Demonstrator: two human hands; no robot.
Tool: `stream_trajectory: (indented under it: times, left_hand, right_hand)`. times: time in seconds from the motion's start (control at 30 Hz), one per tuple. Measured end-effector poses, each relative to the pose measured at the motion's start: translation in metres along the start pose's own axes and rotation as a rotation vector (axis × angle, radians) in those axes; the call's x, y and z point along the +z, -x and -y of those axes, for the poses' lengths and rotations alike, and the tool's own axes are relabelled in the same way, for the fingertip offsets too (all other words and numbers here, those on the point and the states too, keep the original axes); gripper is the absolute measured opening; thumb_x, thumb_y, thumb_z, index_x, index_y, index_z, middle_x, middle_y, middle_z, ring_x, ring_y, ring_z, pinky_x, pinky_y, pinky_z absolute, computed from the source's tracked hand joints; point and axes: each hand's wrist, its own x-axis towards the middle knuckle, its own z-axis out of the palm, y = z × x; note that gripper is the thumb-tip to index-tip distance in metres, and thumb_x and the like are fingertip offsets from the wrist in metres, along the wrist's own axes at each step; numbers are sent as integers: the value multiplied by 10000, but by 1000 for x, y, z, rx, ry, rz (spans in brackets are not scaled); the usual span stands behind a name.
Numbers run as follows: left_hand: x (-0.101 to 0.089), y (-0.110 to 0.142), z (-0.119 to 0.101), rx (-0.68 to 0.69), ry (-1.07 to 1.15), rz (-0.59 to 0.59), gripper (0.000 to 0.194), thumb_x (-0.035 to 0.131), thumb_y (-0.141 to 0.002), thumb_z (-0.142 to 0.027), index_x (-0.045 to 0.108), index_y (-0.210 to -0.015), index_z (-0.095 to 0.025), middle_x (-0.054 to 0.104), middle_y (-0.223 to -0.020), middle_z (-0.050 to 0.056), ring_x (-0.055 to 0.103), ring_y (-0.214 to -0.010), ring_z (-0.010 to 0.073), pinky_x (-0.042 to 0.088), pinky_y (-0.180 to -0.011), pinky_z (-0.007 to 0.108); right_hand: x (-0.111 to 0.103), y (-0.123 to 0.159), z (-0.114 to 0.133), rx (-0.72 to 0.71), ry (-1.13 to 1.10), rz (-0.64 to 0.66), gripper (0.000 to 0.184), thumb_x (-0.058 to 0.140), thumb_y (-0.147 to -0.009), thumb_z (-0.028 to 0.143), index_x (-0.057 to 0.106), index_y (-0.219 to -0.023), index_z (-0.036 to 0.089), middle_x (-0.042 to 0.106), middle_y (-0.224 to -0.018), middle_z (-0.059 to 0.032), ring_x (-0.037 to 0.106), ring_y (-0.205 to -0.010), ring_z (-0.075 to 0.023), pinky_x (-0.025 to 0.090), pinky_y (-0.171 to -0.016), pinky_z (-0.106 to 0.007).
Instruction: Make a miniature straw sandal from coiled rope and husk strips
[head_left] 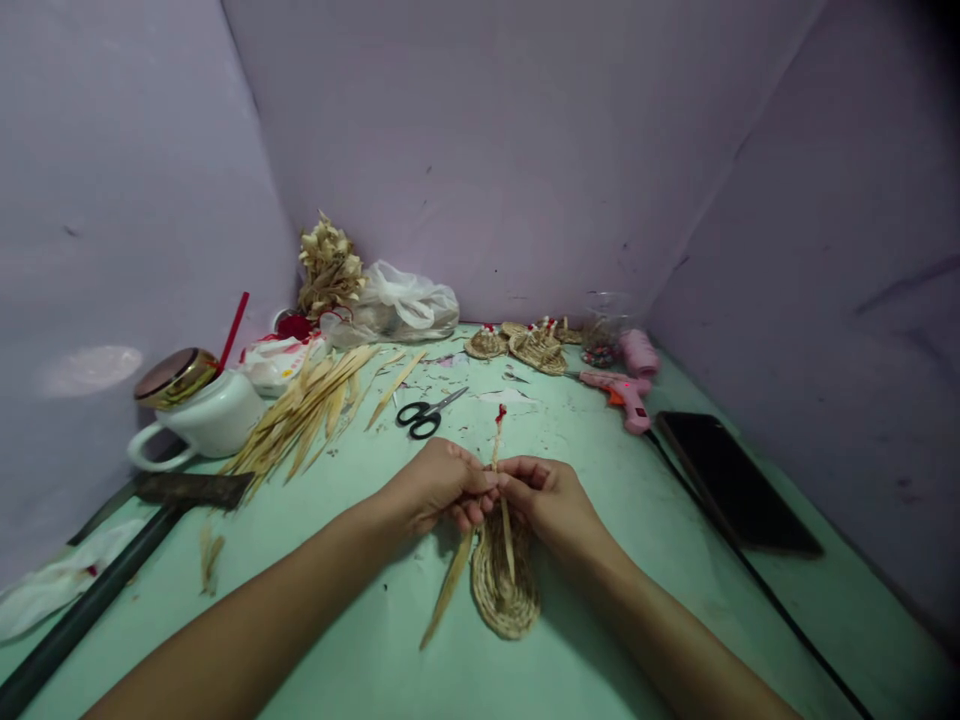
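Observation:
My left hand [446, 487] and my right hand [551, 497] meet at the middle of the table, both closed on a thin straw braid [496, 452]. Its far end is tied with red and points away from me. Loose straw strands hang from the fingers toward me, one a flat strip [448, 590] at the left. Directly below the hands lies a coiled, sole-shaped straw piece [506, 612], its upper part hidden by the fingers. Scissors [427, 412] rest just beyond my left hand, their blades pointing away to the right.
Dry straw strips [304, 415], a white mug [214, 415] and a hammer-like tool [187, 492] lie left. Finished-looking straw pieces [536, 347] sit at the back. A pink glue gun [619, 392], its black cord and a phone [731, 480] are right. Walls enclose the table.

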Motion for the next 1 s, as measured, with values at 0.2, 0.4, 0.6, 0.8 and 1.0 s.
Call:
stream_trajectory:
  times: [0.2,0.4,0.6,0.8,1.0]
  left_hand:
    - [3,2,-4,31,-125,-89,145,539,-643,-160,535,-507,-113,499,-397,-21,371,-275,45,241,-270,164]
    - [5,-1,3,158,-183,-137,138,477,-581,-91,507,-452,-132,440,-338,-45,285,-286,34,191,-328,186]
    - [4,-12,18,291,-106,-230,79,526,-572,-158,555,-504,-130,444,-365,-50,302,-351,42,203,-371,188]
    - [4,-12,19,220,54,-313,79,546,-557,-201,558,-537,-126,432,-377,-54,252,-326,30,149,-353,196]
    - [5,-15,24,216,205,-359,81,537,-551,-217,529,-525,-141,378,-368,-73,212,-307,24,108,-353,195]
  right_hand:
    - [-2,-3,-2,-71,111,-56,109,609,-590,161,625,-692,126,611,-509,-9,544,-478,-116,388,-476,-218]
    - [-8,-4,-1,-73,203,18,141,613,-602,222,645,-701,127,627,-541,-26,558,-502,-140,399,-482,-239]
    - [-17,-4,9,-65,326,-37,90,636,-559,219,616,-544,132,565,-475,-2,447,-431,-96,327,-437,-220]
    - [-29,-6,21,23,372,-16,102,656,-520,227,614,-475,145,502,-409,27,355,-386,-69,246,-408,-213]
    - [-32,-7,28,91,378,-7,201,652,-526,286,532,-419,165,422,-360,52,298,-368,-59,190,-405,-213]
